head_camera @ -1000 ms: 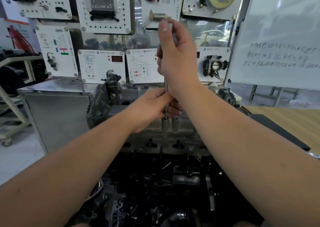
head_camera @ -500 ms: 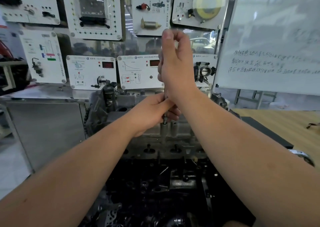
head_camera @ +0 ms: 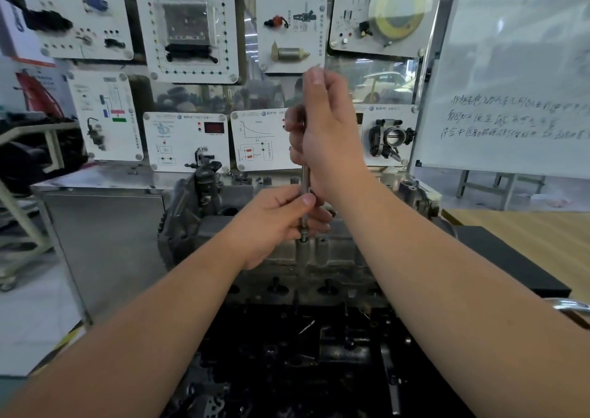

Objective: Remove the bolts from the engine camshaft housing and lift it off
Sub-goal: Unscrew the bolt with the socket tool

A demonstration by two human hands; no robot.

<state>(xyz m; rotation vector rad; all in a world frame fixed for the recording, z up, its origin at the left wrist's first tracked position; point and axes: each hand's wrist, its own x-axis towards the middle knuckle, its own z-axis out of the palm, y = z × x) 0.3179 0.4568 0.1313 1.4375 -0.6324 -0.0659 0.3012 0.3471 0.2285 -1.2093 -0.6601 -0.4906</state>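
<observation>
Left hand (head_camera: 274,223) pinching upright tool shaft (head_camera: 305,181) in housing (head_camera: 322,255) boss; right hand (head_camera: 325,133) gripping above.

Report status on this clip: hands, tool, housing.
Right hand grips top of driver shaft; left hand pinches it low. Tip seated in a boss on camshaft housing, housing not lifted. Nothing in the way.

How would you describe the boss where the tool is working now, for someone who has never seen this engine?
Find the grey camshaft housing at centre. Two upright round bosses stand on its near edge. It is the left boss, with the tool shaft entering it.
</observation>
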